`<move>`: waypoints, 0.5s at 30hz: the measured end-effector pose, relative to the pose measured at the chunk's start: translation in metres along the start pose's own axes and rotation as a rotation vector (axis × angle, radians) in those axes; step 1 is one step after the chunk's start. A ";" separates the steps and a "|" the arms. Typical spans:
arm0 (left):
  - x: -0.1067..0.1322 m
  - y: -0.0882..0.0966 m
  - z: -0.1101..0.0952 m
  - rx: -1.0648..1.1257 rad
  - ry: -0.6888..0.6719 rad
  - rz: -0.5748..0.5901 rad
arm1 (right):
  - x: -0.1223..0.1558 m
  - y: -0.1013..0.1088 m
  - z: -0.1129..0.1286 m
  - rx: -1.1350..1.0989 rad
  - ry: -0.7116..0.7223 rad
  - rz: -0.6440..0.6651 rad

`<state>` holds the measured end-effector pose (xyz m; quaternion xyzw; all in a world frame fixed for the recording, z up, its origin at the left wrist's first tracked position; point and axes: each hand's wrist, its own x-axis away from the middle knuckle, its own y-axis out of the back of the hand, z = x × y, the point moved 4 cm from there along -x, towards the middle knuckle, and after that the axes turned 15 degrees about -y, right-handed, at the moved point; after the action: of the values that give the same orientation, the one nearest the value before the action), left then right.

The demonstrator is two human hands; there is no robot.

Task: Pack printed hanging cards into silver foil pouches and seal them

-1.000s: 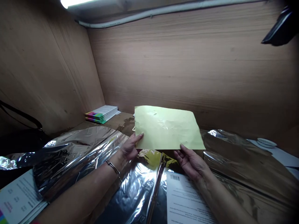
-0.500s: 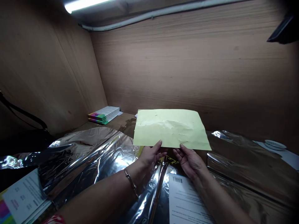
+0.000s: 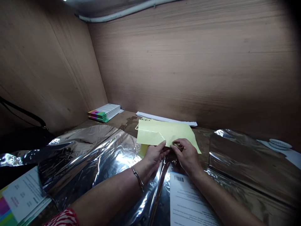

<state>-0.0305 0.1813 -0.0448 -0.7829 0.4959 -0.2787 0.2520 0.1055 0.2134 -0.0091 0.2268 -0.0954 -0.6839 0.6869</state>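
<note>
A pale yellow sheet lies nearly flat above the silver foil, its near left corner curled over. My left hand pinches the sheet's near edge, fingers closed on it. My right hand grips the same edge just to the right, thumb and fingers pressed together on the paper. The two hands almost touch. A bracelet sits on my left wrist.
Crinkled silver foil sheets cover the bench left and right. A printed white page with a barcode lies under my right forearm. White papers lie by the back wall, a stack of coloured booklets at back left, a small white dish at far right.
The yellow sheet was held upright and has dropped down toward the bench. Both hands came together at its near edge, and white papers behind it came into view.
</note>
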 end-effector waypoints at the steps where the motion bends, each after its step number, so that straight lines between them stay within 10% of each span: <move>1: -0.001 0.000 0.002 0.006 0.008 0.006 | -0.002 -0.004 -0.002 0.022 0.027 -0.005; 15: -0.005 0.004 0.008 0.035 0.047 0.012 | -0.001 -0.014 0.001 0.123 0.123 -0.050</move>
<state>-0.0296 0.1857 -0.0540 -0.7686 0.5015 -0.3041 0.2555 0.0925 0.2152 -0.0146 0.3125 -0.0894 -0.6784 0.6589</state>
